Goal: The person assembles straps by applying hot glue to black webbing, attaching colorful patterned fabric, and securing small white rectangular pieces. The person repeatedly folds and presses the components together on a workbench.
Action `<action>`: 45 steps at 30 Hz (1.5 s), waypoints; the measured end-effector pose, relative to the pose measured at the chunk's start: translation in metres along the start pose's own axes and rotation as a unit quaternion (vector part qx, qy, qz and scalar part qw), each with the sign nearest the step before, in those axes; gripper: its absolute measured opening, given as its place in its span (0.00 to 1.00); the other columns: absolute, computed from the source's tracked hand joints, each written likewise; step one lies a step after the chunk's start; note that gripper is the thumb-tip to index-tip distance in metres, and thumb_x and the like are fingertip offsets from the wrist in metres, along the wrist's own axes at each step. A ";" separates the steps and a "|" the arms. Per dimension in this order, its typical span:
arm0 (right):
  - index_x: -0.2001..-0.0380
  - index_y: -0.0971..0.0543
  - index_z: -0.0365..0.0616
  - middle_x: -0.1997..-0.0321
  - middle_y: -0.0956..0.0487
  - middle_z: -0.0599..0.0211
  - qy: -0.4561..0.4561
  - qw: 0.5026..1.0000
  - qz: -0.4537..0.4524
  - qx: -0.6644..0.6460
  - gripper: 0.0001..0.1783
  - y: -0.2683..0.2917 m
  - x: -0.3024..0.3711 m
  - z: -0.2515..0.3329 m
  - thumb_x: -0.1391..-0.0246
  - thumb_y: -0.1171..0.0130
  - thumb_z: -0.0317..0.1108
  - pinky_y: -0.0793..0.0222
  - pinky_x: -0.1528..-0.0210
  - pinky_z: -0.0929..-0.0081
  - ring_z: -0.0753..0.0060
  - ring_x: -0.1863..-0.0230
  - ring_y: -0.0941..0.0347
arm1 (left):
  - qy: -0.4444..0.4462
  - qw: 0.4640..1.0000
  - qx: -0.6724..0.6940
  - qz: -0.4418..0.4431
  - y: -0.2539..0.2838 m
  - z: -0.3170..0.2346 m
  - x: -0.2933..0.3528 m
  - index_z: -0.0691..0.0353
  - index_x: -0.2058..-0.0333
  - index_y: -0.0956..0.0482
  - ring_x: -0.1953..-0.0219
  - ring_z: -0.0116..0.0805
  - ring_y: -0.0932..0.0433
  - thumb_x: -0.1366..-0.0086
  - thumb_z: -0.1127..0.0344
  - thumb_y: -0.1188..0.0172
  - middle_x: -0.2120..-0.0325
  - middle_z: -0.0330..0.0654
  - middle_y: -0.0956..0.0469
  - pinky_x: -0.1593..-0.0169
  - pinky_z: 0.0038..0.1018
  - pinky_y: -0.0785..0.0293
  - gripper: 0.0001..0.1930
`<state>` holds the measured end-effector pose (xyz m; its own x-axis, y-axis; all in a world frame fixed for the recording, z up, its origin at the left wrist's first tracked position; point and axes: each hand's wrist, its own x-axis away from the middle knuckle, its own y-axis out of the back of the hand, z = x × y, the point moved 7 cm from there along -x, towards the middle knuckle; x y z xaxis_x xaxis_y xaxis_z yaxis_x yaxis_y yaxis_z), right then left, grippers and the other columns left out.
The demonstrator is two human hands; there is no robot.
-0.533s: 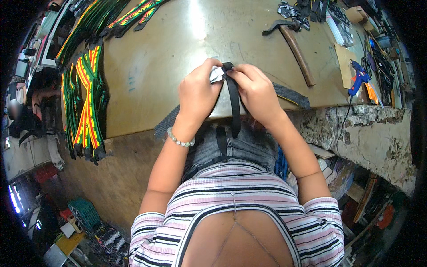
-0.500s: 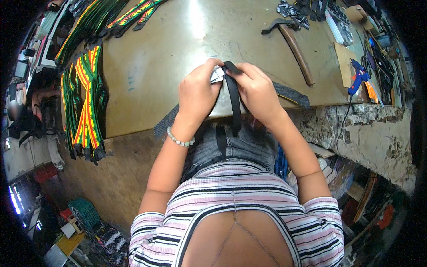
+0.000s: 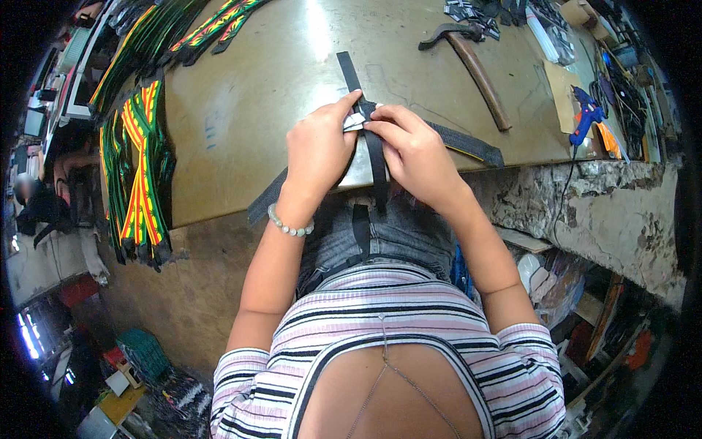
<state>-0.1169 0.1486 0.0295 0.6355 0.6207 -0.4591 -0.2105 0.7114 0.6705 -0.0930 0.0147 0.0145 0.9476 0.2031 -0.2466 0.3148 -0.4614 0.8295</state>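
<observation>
My left hand [image 3: 319,154] is closed on a black strap at the table's near edge, thumb and fingers pinching near a small white tag [image 3: 353,122]. Opposite it, my right hand [image 3: 422,155] pinches at the same spot, its fingertips on the strap beside the tag. One end of the black strap [image 3: 346,69] points away over the table, while its other part [image 3: 377,172] hangs toward my lap. Crossing beneath both hands is a wider dark grey webbing band [image 3: 468,145] with a yellow edge. Where the straps meet is partly hidden by my fingers.
Green, yellow and red patterned straps [image 3: 144,168] hang over the table's left edge; more lie at the far left. A hammer [image 3: 479,80] lies to the right, near dark buckle-like pieces [image 3: 468,16]. A blue glue gun [image 3: 585,117] with a cord sits at the right edge.
The black strap's end, folded over by my right fingers before, now stretches away beyond my hands. My right fingers have shifted toward the white tag.
</observation>
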 end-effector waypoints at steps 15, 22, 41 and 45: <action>0.60 0.20 0.36 0.58 0.25 0.60 -0.105 0.988 0.100 -0.056 0.16 0.022 0.042 0.029 0.56 0.38 0.20 0.28 0.55 0.68 0.63 0.61 0.26 | -0.043 0.999 -0.009 -0.017 0.001 -0.003 0.005 0.48 0.56 0.17 0.68 0.44 0.18 0.47 0.70 0.36 0.71 0.41 0.19 0.68 0.39 0.23 0.18; 0.63 0.25 0.38 0.67 0.24 0.66 -0.358 0.731 -0.561 0.150 0.21 0.261 0.144 -0.155 0.49 0.26 0.41 0.31 0.58 0.75 0.74 0.66 0.30 | -0.035 0.999 -0.003 -0.028 0.012 -0.012 0.005 0.48 0.53 0.19 0.62 0.44 0.17 0.45 0.74 0.37 0.62 0.44 0.17 0.62 0.36 0.21 0.20; 0.46 0.30 0.43 0.62 0.20 0.61 -0.201 0.965 0.116 -0.119 0.27 0.078 -0.040 -0.054 0.41 0.37 0.48 0.29 0.60 0.74 0.70 0.65 0.25 | -0.020 0.994 -0.038 -0.097 0.015 -0.002 0.032 0.48 0.57 0.16 0.77 0.39 0.21 0.40 0.63 0.36 0.78 0.38 0.23 0.75 0.33 0.28 0.12; 0.47 0.31 0.39 0.60 0.20 0.52 -0.115 0.985 0.121 -0.032 0.30 0.069 -0.053 -0.047 0.42 0.35 0.48 0.28 0.57 0.67 0.58 0.61 0.21 | -0.021 0.993 -0.052 -0.102 0.013 -0.002 0.034 0.48 0.57 0.16 0.77 0.39 0.21 0.41 0.63 0.36 0.78 0.38 0.23 0.75 0.33 0.28 0.12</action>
<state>-0.1997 0.1804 0.0723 0.7103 0.6895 -0.1416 -0.4190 0.5758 0.7021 -0.0568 0.0172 0.0173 0.8666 0.2468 -0.4336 0.4954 -0.3220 0.8068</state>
